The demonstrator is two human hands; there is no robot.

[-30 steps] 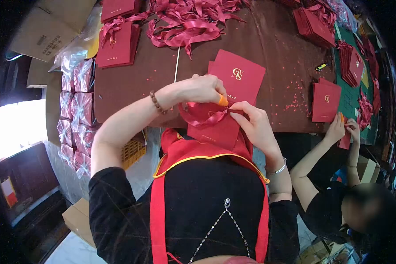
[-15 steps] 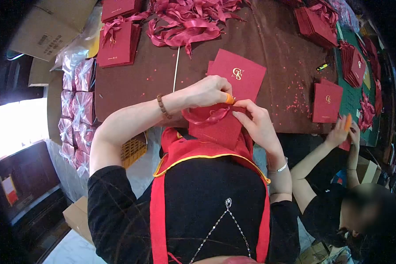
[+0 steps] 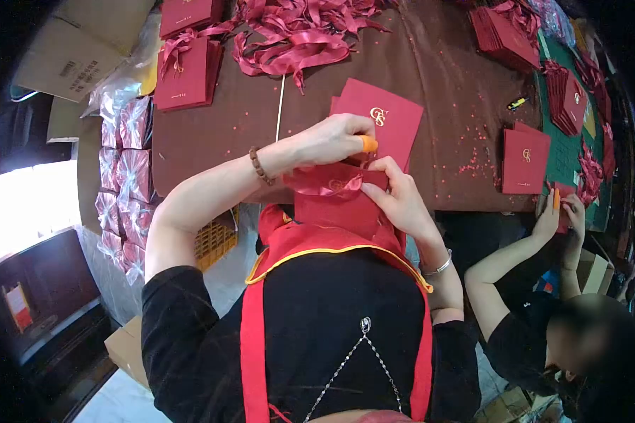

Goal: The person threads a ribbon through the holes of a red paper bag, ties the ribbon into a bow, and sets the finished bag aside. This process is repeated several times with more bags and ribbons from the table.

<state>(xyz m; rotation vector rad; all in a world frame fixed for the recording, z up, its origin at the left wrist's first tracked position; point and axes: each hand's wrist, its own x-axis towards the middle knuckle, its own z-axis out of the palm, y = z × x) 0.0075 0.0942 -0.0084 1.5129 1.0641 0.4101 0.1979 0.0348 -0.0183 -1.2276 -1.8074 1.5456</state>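
A red paper bag (image 3: 342, 211) with a loop of red ribbon (image 3: 321, 185) at its top edge is held over my apron at the table's front edge. My left hand (image 3: 342, 141), with an orange cover on one finger, is closed above the bag's top edge; what its fingertips pinch is hidden. Thumb and fingers of my right hand (image 3: 398, 194) grip the right side of the bag's top. Just beyond my hands, another red bag (image 3: 395, 113) with gold letters lies on the brown tabletop (image 3: 444, 141).
A ribbon heap (image 3: 296, 42) lies at the back. Stacked red bags stand left (image 3: 187, 81) and right (image 3: 504, 39). Wrapped packs (image 3: 130, 176) line the left side. A co-worker's hands (image 3: 561, 211) hold something red at the right, near two red bags (image 3: 525, 158).
My left hand has risen slightly from the bag's edge. The bag and my right hand have shifted a little left, and the ribbon loop lies differently.
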